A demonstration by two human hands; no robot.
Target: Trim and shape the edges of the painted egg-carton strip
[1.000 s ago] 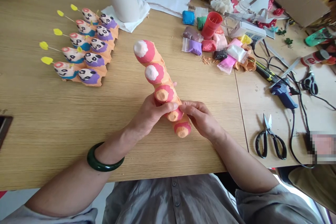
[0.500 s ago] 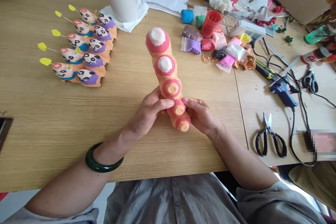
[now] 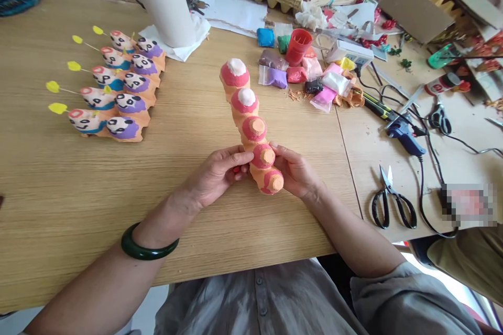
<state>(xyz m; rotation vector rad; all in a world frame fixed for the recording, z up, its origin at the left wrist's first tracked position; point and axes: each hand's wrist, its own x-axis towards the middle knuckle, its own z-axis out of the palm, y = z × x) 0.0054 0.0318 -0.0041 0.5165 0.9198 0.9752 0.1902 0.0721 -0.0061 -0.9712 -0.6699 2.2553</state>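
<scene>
**Well, two hands are holding one five-ringed egg-carton caterpillar (image 3: 251, 131)**

Both hands are closing around the lower part of the caterpillar, which is leaning up and away from the person, its top end pointing towards the far side of the wooden surface (image 3: 58, 193). The left hand (image 3: 214, 175), with a dark green bangle (image 3: 149, 243) on its wrist, is wrapping its fingers across the third and fourth rings. The right hand (image 3: 294, 170) is cupping the fourth and fifth rings from the other side. Whether the lowest end is touching the surface, I cannot tell.

All five segments are carrying pink rings: two are showing white tips and three are showing orange ones.

To the left, two rows of five egg-carton figures are standing side by side, five with white faces (image 3: 102, 76) and yellow-tipped sticks, and five with panda faces and purple bodies (image 3: 135, 82). Beyond the caterpillar, a white bottle (image 3: 161, 2) is standing on a paper napkin (image 3: 181, 47), and roughly ten small bags of coloured clay (image 3: 302, 70) are lying around one red cup (image 3: 298, 47). On the right, one blue glue gun (image 3: 404, 136) is lying near two pairs of black-handled scissors (image 3: 393, 204).
</scene>
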